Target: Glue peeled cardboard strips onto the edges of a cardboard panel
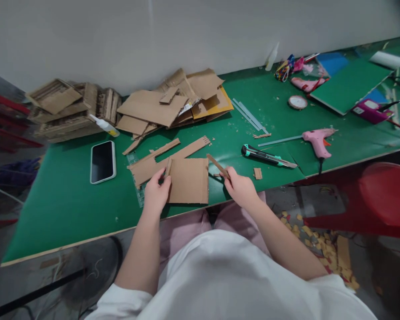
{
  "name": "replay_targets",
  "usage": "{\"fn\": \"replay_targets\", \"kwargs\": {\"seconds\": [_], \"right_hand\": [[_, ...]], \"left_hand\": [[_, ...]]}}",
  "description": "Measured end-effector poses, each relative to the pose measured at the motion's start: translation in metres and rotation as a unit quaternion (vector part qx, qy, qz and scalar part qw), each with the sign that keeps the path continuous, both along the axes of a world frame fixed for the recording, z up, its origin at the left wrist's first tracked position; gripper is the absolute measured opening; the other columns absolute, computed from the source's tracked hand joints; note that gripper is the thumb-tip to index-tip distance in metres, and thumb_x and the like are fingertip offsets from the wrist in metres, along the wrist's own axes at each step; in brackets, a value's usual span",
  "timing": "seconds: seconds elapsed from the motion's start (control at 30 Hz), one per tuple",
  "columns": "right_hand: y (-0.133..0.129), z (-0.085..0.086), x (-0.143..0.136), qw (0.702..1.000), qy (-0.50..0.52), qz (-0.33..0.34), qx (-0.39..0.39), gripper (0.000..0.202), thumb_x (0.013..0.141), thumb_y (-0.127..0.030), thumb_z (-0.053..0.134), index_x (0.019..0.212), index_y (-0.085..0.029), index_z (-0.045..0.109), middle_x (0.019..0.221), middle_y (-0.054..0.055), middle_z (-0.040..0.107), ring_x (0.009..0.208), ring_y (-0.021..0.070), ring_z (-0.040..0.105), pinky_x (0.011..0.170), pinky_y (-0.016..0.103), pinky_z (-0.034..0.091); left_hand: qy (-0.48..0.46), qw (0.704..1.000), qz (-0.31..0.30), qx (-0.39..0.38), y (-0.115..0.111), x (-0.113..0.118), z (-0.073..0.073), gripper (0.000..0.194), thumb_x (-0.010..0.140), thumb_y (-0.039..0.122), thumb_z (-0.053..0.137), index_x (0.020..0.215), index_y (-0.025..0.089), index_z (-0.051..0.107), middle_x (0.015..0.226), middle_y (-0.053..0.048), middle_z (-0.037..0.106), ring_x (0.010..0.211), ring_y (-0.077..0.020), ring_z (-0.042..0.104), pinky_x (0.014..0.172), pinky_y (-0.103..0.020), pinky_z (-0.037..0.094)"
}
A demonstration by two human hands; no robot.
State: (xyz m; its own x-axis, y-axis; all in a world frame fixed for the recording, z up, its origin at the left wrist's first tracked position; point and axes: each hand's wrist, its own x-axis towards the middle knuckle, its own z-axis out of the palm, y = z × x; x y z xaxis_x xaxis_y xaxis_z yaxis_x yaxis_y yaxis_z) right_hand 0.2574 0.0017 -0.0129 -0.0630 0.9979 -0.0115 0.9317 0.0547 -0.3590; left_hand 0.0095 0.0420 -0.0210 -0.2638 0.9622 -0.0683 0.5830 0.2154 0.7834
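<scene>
A square cardboard piece [189, 182] lies at the table's front edge, with a narrow strip along its right side. At its left edge my left hand [157, 191] is closed on a small cardboard strip [169, 167]. Just right of the square, my right hand [239, 186] pinches another thin cardboard strip [216, 164], raised at a slant and apart from the square. Longer cut cardboard pieces [190, 148] lie behind the square, partly over a clear ruler [138, 195]. The utility knife [268, 157], blade out, rests right of my right hand.
A phone [103, 162] and a glue bottle [105, 126] lie at left, near stacked cardboard frames [70, 106]. Cardboard sheets [153, 106] are piled at the back. Glue sticks [248, 114], a pink glue gun [318, 142] with a cord, and a tape roll [298, 102] are at right.
</scene>
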Motion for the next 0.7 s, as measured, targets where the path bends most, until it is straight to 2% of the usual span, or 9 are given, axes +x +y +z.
{"fn": "replay_targets", "kwargs": {"seconds": [0.07,0.13,0.2,0.3,0.43,0.53,0.6,0.7], "right_hand": [[0.001,0.0,0.005,1.0,-0.018,-0.011,0.003,0.024,0.085,-0.025,0.035,0.102,-0.019,0.05,0.067,0.006,0.066,0.052,0.0191,0.058,0.047,0.025,0.027],[0.004,0.001,0.012,0.998,-0.016,-0.053,0.007,0.024,0.085,-0.026,0.036,0.102,-0.019,0.051,0.066,0.006,0.065,0.051,0.019,0.057,0.047,0.025,0.027],[0.008,0.005,0.021,0.993,0.03,-0.111,0.025,0.026,0.086,-0.031,0.037,0.104,-0.019,0.052,0.069,0.006,0.065,0.053,0.0188,0.057,0.049,0.025,0.03],[0.008,0.016,0.03,0.973,0.137,-0.168,0.075,0.033,0.088,-0.039,0.034,0.106,-0.021,0.053,0.073,0.004,0.065,0.058,0.0174,0.058,0.054,0.025,0.036],[0.002,0.031,0.029,0.941,0.251,-0.186,0.131,0.034,0.088,-0.04,0.034,0.094,-0.021,0.061,0.069,0.002,0.062,0.06,0.0142,0.056,0.058,0.025,0.04],[0.0,0.039,0.02,0.922,0.32,-0.159,0.148,0.029,0.084,-0.038,0.042,0.083,-0.02,0.064,0.076,0.003,0.061,0.066,0.0132,0.055,0.06,0.025,0.042],[0.003,0.039,0.012,0.893,0.417,-0.143,0.093,0.024,0.082,-0.037,0.045,0.084,-0.02,0.062,0.077,0.002,0.059,0.063,0.0121,0.054,0.056,0.024,0.044],[0.012,0.037,-0.001,0.8,0.588,-0.12,-0.012,0.016,0.078,-0.034,0.05,0.088,-0.022,0.053,0.072,-0.003,0.055,0.047,0.007,0.046,0.043,0.021,0.041]], "left_hand": [[-0.052,0.998,0.028,0.002,0.001,-0.001,-0.001,0.047,0.069,0.036,0.06,0.112,0.017,0.058,0.101,-0.009,0.063,0.093,-0.0231,0.058,0.091,-0.041,0.042],[-0.142,0.988,0.052,-0.005,0.001,0.001,0.001,0.051,0.067,0.037,0.064,0.113,0.017,0.056,0.099,-0.009,0.063,0.091,-0.0227,0.059,0.089,-0.041,0.044],[-0.259,0.964,0.056,-0.023,-0.001,0.005,0.007,0.053,0.065,0.035,0.068,0.113,0.017,0.055,0.099,-0.008,0.064,0.088,-0.021,0.061,0.086,-0.039,0.047],[-0.401,0.913,0.051,-0.054,-0.008,0.013,0.018,0.044,0.064,0.028,0.07,0.104,0.016,0.057,0.097,-0.008,0.065,0.083,-0.0184,0.063,0.082,-0.034,0.05],[-0.494,0.864,0.048,-0.083,-0.019,0.027,0.028,0.036,0.065,0.025,0.07,0.098,0.015,0.058,0.089,-0.006,0.067,0.077,-0.0167,0.064,0.075,-0.03,0.053],[-0.526,0.846,0.041,-0.076,-0.023,0.034,0.03,0.035,0.067,0.021,0.068,0.1,0.016,0.058,0.091,-0.005,0.067,0.076,-0.0148,0.064,0.074,-0.026,0.053],[-0.546,0.833,0.045,-0.074,-0.023,0.036,0.031,0.032,0.068,0.019,0.067,0.099,0.016,0.058,0.089,-0.004,0.067,0.074,-0.0141,0.064,0.071,-0.024,0.054],[-0.587,0.8,0.064,-0.108,-0.021,0.035,0.033,0.025,0.072,0.017,0.062,0.096,0.015,0.059,0.084,-0.003,0.067,0.069,-0.0146,0.064,0.065,-0.024,0.055]]}}
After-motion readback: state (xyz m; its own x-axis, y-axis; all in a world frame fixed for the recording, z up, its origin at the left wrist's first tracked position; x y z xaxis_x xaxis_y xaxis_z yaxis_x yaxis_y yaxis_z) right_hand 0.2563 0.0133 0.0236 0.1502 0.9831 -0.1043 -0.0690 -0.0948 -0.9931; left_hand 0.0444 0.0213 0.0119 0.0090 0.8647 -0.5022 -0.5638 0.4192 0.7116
